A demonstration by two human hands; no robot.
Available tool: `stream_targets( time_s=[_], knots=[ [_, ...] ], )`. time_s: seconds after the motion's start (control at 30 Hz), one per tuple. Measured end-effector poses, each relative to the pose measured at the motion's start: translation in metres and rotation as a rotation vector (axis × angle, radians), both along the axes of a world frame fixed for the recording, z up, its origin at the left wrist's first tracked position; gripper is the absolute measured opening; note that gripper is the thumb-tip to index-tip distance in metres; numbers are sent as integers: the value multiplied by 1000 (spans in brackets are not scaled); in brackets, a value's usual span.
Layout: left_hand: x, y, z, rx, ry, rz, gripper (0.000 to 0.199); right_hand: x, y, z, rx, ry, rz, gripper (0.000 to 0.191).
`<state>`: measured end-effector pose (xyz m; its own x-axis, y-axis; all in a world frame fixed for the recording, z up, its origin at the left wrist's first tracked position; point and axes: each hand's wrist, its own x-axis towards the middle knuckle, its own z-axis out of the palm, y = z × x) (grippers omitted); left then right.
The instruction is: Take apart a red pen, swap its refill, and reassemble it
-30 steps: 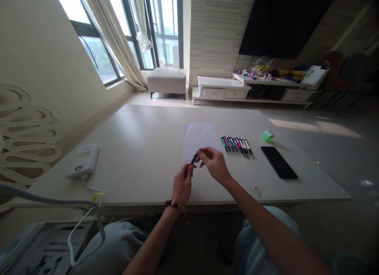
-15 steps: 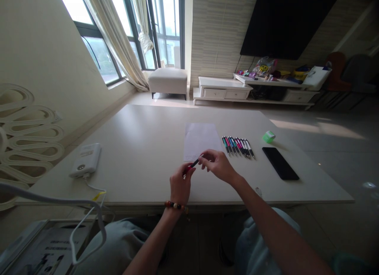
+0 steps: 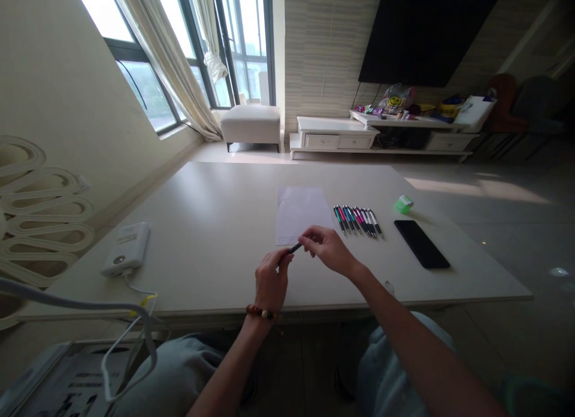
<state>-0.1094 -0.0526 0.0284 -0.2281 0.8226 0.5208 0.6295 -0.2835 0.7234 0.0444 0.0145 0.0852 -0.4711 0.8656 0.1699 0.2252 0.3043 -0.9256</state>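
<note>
Between my two hands a dark pen is held above the near side of the table. My left hand is closed round one end of it, and a beaded bracelet circles that wrist. The fingers of my right hand pinch the other end. Just beyond them lies a sheet of white paper with small writing along its near edge. To the right of the paper, several pens with coloured and white barrels lie side by side in a row.
On the white table, a black phone and a small green-and-white object lie at the right. A white power bank with a cable is at the left. A thick pale cable crosses the lower left.
The pen's pinkish-red part, seen before at my left fingers, no longer shows. Both hands still hold the pen in nearly the same place. The view has shifted slightly.
</note>
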Motion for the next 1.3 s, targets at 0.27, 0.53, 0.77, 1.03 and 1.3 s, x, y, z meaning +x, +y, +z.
stream_targets(
  time_s=[0.27,0.53,0.77,1.03,1.3],
  knots=[
    [2,-2,6,-124,-82,18,17,-2,2,-5,-116,133,9,37],
    [6,0,13,-204,-247,-35,23,-8,0,-4,-114,223,-19,37],
    [8,-2,16,-228,-322,-71,24,-9,5,-9,-152,245,-72,31],
    [7,0,19,-233,-424,-110,29,-10,1,-3,-250,365,-43,43],
    [5,0,19,-236,-447,-158,34,-18,-2,-10,-298,388,-93,32]
  ],
)
